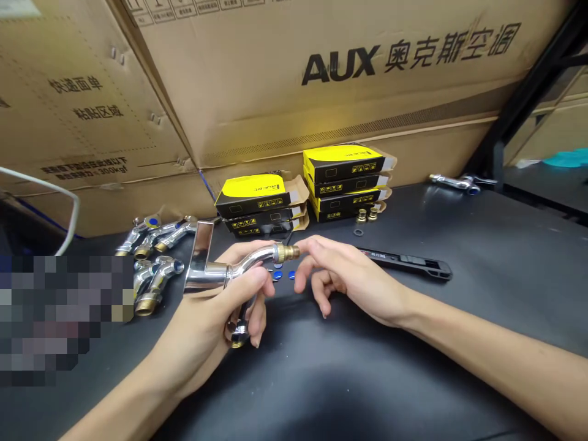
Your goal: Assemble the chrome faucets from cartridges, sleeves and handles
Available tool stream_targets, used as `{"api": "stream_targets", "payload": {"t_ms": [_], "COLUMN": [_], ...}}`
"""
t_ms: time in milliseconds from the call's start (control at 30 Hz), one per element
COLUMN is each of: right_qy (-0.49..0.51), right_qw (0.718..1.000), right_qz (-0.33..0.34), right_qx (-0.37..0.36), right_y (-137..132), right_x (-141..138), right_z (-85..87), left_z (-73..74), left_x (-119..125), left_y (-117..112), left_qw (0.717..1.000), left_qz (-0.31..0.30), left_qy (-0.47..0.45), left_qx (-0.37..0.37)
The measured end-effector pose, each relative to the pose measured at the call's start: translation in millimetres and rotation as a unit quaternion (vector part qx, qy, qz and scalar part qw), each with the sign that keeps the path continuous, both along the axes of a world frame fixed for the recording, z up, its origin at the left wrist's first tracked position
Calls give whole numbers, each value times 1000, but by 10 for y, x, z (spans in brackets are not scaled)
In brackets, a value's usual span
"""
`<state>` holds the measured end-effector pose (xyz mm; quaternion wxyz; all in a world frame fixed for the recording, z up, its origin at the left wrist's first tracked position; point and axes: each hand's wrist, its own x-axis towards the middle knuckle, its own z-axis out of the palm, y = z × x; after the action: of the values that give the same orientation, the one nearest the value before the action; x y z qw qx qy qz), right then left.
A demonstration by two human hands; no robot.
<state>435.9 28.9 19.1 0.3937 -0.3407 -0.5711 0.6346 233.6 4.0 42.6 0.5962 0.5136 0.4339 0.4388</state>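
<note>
My left hand [206, 324] is closed around a chrome faucet [209, 275], held over the table with its flat lever pointing up. The spout curves to the right and carries a ribbed brass hose fitting [287, 252] at its tip. Below my fingers, the threaded inlet end points down. My right hand [362, 275] is beside the fitting, a fingertip at or very near its end. Its fingers are loosely bent and apart, with no object visible in them. Small blue caps [277, 275] lie on the table behind the gap between my hands.
Several chrome faucets [158, 285] lie at the left. Black and yellow boxes [260, 202] are stacked behind my hands. Brass fittings [362, 215], a grey washer [358, 232] and a black utility knife [413, 264] are on the right. Another faucet [459, 182] lies far right, before large cartons [275, 92].
</note>
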Motion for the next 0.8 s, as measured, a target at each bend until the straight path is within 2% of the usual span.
{"api": "stream_targets", "payload": {"t_ms": [67,167,467,667,800], "right_qy": [11,5,-34,-28,-29], "right_qw": [999,998,999,999,999], "right_qz": [-6,-19,15,-19,-2], "right_qx": [33,55,23,37,42], "right_y": [-3,-1,-9,-17,-23], "right_x": [12,26,-2,4,25], "right_z": [9,22,20,33,41], "left_z": [8,-14,-84,-82,-81], "left_x": [23,10,-77,-37,-38], "left_y": [-3,7,12,21,31], "left_qw": [1000,1000,994,998,998], "left_qz": [10,-23,-106,-62,-59], "left_qy": [-1,-17,-22,-22,-15], "left_qx": [-3,-9,-8,-14,-18]}}
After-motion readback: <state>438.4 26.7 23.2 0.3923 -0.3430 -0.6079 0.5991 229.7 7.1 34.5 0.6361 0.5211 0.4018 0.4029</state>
